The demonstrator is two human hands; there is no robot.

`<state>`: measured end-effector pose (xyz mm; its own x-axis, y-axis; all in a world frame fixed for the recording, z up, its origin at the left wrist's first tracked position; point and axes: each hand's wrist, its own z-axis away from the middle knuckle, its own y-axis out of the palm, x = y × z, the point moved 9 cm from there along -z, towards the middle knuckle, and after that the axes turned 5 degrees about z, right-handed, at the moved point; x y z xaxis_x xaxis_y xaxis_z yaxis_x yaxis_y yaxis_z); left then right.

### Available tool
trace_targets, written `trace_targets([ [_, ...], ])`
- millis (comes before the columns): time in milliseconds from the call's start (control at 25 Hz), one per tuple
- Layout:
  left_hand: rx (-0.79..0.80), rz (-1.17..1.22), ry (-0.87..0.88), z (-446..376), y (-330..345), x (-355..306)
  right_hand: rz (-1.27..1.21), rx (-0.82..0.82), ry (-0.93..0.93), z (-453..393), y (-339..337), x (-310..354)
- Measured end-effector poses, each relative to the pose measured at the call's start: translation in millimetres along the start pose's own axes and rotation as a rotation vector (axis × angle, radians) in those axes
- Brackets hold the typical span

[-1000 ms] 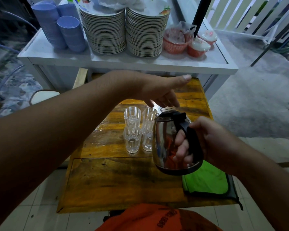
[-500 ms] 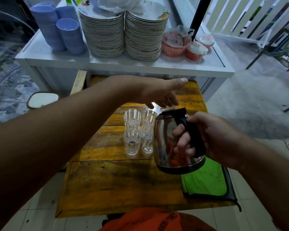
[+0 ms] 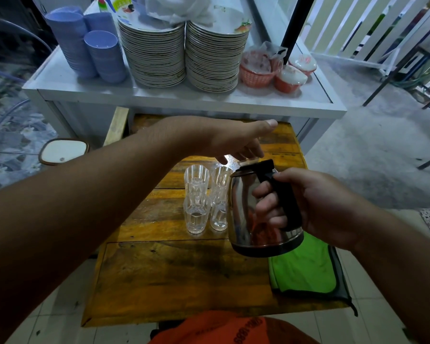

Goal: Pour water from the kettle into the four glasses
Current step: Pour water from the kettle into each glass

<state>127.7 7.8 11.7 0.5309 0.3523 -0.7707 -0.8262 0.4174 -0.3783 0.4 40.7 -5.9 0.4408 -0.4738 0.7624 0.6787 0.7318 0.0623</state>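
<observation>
An eatery's serving area: tall plate stacks (image 3: 184, 48) and stacked bowls (image 3: 90, 45) crowd a counter (image 3: 159, 100).

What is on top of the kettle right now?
The left hand reaches over the kettle, fingers at its lid area, by the black handle top. The right hand grips the handle. The lid itself is mostly covered by the fingers.

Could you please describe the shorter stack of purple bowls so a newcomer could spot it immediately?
Look at the white counter behind the wooden table. At its left end stand purple bowl stacks; the shorter stack is the front one, nearest the plates, its open top bowl facing you.
</observation>
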Motion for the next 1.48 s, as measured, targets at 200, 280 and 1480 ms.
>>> trace_targets([
  [200,0.004,-0.008,0.004,-0.2,-1.0,1.1,-0.021,0.007,0.015,-1.1,-1.0,0.8],
  [280,0.004,-0.01,0.002,0.6,-1.0,1.1,-0.025,0.014,0.026,-2.4,-1.1,0.0],
  [1480,0.014,-0.01,0.018,-2.5,-3.6,7.1,0.012,-0.064,-0.05,-7.5,-7.7,13.5],
])
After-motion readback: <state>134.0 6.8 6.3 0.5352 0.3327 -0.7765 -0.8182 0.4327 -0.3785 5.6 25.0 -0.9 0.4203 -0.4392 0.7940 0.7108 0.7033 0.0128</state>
